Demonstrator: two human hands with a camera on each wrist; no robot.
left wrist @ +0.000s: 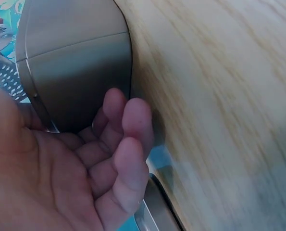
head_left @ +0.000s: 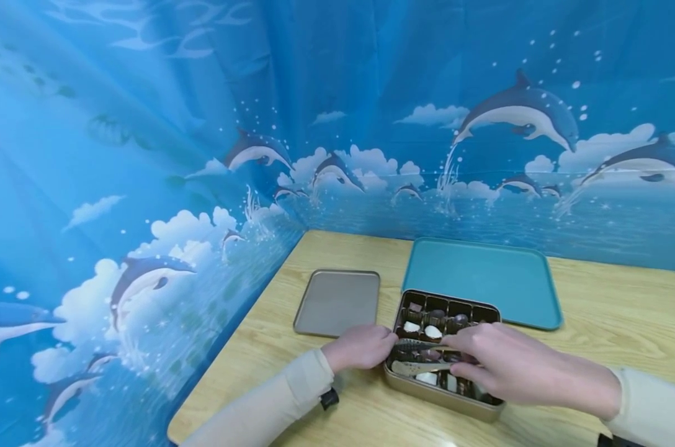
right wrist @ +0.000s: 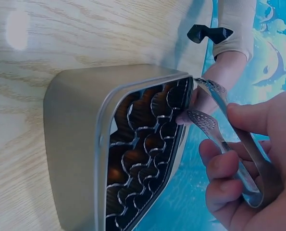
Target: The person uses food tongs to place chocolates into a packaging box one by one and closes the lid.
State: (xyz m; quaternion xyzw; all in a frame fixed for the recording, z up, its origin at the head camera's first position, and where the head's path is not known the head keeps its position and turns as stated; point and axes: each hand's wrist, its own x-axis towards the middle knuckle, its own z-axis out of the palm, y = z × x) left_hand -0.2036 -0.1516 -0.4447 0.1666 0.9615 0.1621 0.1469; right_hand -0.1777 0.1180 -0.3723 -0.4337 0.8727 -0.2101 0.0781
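Note:
A gold-brown metal tin (head_left: 440, 398) stands on the table, with dark and white chocolates (head_left: 433, 332) in its divided dark insert. My left hand (head_left: 364, 346) is at the tin's left side. In the left wrist view its fingers (left wrist: 135, 120) curl beside the outer wall, while the thumb reaches over the rim. My right hand (head_left: 502, 363) grips metal tongs (right wrist: 246, 139) near their bent end. The tongs' perforated tips lie over the left part of the tin, spread apart with nothing between them.
A flat brown lid (head_left: 339, 302) lies left of the tin. Behind the tin is a teal tray (head_left: 482, 279), partly hidden by it. The wooden table (head_left: 611, 310) meets a blue dolphin-print curtain (head_left: 371, 124) at the back and left.

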